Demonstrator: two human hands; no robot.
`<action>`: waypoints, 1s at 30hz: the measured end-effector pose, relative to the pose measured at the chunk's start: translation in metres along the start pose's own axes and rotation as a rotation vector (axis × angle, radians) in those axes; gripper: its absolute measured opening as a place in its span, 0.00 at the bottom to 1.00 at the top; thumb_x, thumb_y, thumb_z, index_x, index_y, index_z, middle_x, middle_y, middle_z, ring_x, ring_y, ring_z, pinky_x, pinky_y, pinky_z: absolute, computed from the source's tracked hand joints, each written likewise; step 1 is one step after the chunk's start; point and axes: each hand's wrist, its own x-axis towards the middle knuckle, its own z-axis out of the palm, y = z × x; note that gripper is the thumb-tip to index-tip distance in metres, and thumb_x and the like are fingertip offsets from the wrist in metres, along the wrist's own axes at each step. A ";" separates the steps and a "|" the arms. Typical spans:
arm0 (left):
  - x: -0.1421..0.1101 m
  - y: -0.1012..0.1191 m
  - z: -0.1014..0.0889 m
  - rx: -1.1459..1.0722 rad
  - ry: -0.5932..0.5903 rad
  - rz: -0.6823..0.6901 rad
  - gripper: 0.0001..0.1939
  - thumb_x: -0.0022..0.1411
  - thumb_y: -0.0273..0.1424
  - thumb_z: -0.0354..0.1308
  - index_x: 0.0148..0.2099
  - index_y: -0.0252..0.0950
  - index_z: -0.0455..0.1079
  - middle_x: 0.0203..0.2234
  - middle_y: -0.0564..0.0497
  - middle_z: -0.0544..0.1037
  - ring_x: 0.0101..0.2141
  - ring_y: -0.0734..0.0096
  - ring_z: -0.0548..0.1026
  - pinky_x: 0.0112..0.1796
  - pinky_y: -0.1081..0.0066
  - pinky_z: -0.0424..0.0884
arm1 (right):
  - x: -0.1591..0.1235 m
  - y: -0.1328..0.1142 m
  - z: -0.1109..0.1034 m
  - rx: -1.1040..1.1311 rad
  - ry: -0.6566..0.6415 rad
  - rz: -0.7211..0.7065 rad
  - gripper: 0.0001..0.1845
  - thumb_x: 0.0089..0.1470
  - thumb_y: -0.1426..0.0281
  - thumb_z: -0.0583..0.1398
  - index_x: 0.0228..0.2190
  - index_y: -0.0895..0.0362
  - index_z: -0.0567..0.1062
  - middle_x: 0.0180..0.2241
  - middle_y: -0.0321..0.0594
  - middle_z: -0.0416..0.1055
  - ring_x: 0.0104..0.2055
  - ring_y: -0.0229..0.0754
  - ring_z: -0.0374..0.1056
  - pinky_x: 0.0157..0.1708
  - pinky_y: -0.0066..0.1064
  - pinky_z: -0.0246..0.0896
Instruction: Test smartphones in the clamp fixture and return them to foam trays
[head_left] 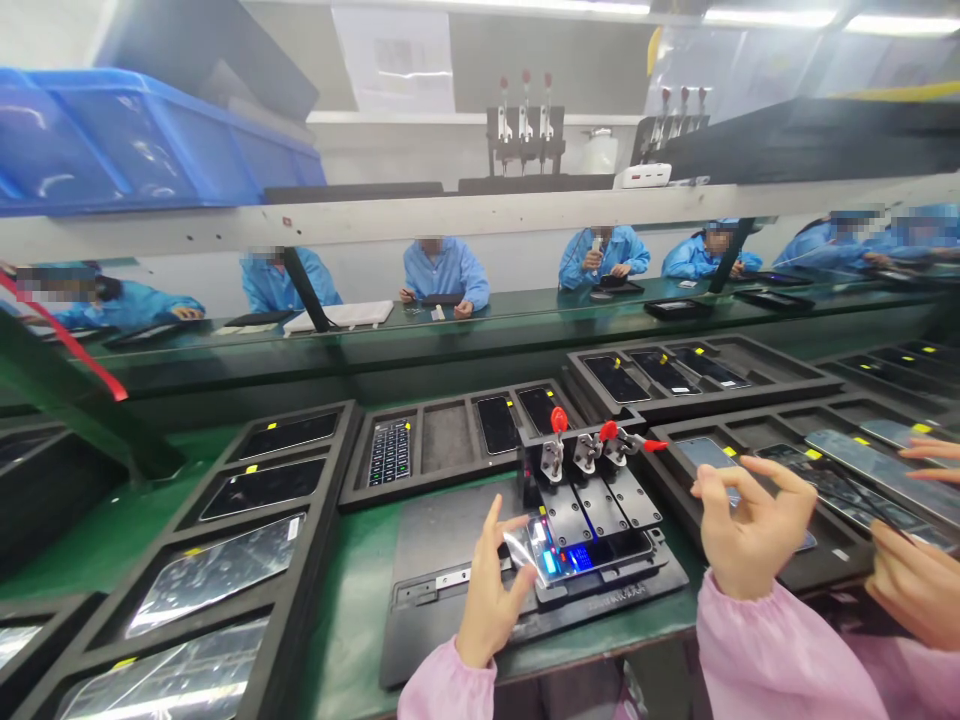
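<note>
My left hand (489, 592) is at the left end of a phone (564, 560), its thumb and a finger at opposite edges. Blue light shows on the phone's screen, and its left end is glossy with glare. The phone lies in a black clamping fixture (600, 590) under metal plates (604, 510). Three toggle clamps with red tips (559, 420) top the fixture; the rightmost lever lies tilted to the right. Raised right of that lever is my right hand (754, 530), fingers bent, with a gap between thumb and finger and nothing visible in it.
Black foam trays (330, 520) of phones with yellow tags stand left, behind and right. A neighbour's hand (911, 585) is close on the right. A shelf (420, 210) crosses above, carrying a blue bin (150, 140). Beyond it, several people in blue sit at another bench.
</note>
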 end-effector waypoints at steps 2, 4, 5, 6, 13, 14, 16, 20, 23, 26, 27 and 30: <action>-0.003 -0.002 -0.010 0.064 -0.074 0.095 0.48 0.53 0.57 0.46 0.66 0.37 0.34 0.55 0.39 0.65 0.55 0.53 0.61 0.55 0.52 0.51 | -0.006 0.003 -0.007 0.014 -0.018 -0.013 0.17 0.50 0.59 0.58 0.18 0.57 0.71 0.33 0.44 0.65 0.41 0.43 0.64 0.43 0.36 0.61; -0.005 -0.004 -0.022 0.116 -0.146 0.118 0.51 0.51 0.58 0.46 0.66 0.38 0.30 0.57 0.39 0.61 0.56 0.52 0.59 0.55 0.51 0.51 | -0.014 0.009 -0.011 0.008 -0.049 -0.038 0.17 0.50 0.60 0.58 0.17 0.57 0.71 0.29 0.42 0.65 0.40 0.44 0.65 0.43 0.37 0.60; -0.006 -0.004 -0.027 0.140 -0.187 0.108 0.51 0.52 0.56 0.49 0.66 0.39 0.28 0.57 0.40 0.61 0.56 0.52 0.60 0.55 0.51 0.53 | -0.018 0.012 -0.012 0.006 -0.057 -0.043 0.17 0.50 0.60 0.58 0.17 0.57 0.71 0.29 0.42 0.65 0.40 0.44 0.65 0.43 0.37 0.60; -0.006 -0.003 -0.032 0.165 -0.231 0.096 0.51 0.52 0.52 0.53 0.66 0.39 0.27 0.57 0.41 0.62 0.55 0.53 0.61 0.54 0.52 0.55 | -0.022 0.015 -0.014 0.009 -0.059 -0.043 0.16 0.49 0.60 0.58 0.17 0.57 0.71 0.29 0.42 0.65 0.40 0.44 0.65 0.43 0.37 0.60; -0.001 -0.002 -0.033 0.338 -0.272 0.115 0.43 0.55 0.25 0.51 0.66 0.40 0.30 0.45 0.45 0.71 0.46 0.61 0.68 0.50 0.58 0.62 | -0.039 0.030 -0.020 0.056 -0.059 0.006 0.14 0.48 0.61 0.60 0.20 0.58 0.72 0.32 0.42 0.66 0.36 0.42 0.66 0.42 0.38 0.60; 0.001 -0.003 -0.030 0.345 -0.246 0.093 0.42 0.56 0.25 0.50 0.66 0.40 0.30 0.42 0.46 0.73 0.44 0.62 0.69 0.49 0.58 0.63 | -0.040 0.031 -0.021 0.071 -0.058 0.017 0.14 0.48 0.61 0.60 0.20 0.58 0.72 0.32 0.42 0.66 0.36 0.42 0.66 0.42 0.38 0.61; 0.005 -0.005 -0.024 0.360 -0.209 0.054 0.40 0.58 0.27 0.50 0.66 0.40 0.31 0.37 0.48 0.74 0.41 0.62 0.70 0.47 0.58 0.64 | -0.043 0.031 -0.023 0.083 -0.058 0.022 0.13 0.47 0.62 0.61 0.20 0.58 0.72 0.30 0.42 0.66 0.36 0.42 0.66 0.41 0.37 0.61; 0.007 -0.005 -0.019 0.409 -0.195 0.056 0.38 0.58 0.26 0.49 0.65 0.44 0.33 0.33 0.54 0.74 0.39 0.66 0.71 0.54 0.52 0.55 | -0.048 0.025 -0.028 0.092 -0.051 -0.039 0.11 0.47 0.64 0.61 0.20 0.57 0.72 0.26 0.40 0.66 0.33 0.41 0.66 0.37 0.35 0.62; 0.003 -0.005 -0.030 0.452 -0.190 0.049 0.38 0.58 0.24 0.47 0.65 0.45 0.32 0.33 0.55 0.74 0.39 0.67 0.72 0.56 0.49 0.50 | -0.050 0.018 -0.033 0.090 -0.054 -0.075 0.10 0.48 0.65 0.61 0.21 0.57 0.72 0.24 0.39 0.66 0.31 0.40 0.66 0.35 0.35 0.62; -0.007 -0.012 -0.060 0.497 -0.130 0.007 0.37 0.58 0.25 0.47 0.65 0.43 0.34 0.34 0.52 0.75 0.41 0.64 0.72 0.53 0.52 0.58 | -0.053 0.014 -0.038 0.065 -0.082 -0.080 0.12 0.49 0.63 0.59 0.20 0.56 0.71 0.22 0.39 0.66 0.29 0.41 0.66 0.33 0.36 0.62; -0.012 -0.015 -0.073 0.519 -0.115 -0.004 0.37 0.58 0.26 0.48 0.65 0.43 0.35 0.34 0.51 0.75 0.41 0.63 0.73 0.51 0.54 0.61 | -0.054 0.014 -0.038 0.056 -0.094 -0.077 0.12 0.49 0.63 0.59 0.20 0.56 0.71 0.21 0.39 0.66 0.29 0.41 0.66 0.32 0.36 0.61; -0.029 -0.027 -0.116 0.593 -0.057 -0.073 0.36 0.59 0.26 0.46 0.65 0.44 0.35 0.36 0.51 0.74 0.40 0.65 0.73 0.48 0.58 0.65 | -0.065 0.011 -0.037 0.053 -0.117 -0.062 0.10 0.48 0.62 0.59 0.21 0.54 0.71 0.23 0.40 0.68 0.28 0.43 0.67 0.30 0.38 0.62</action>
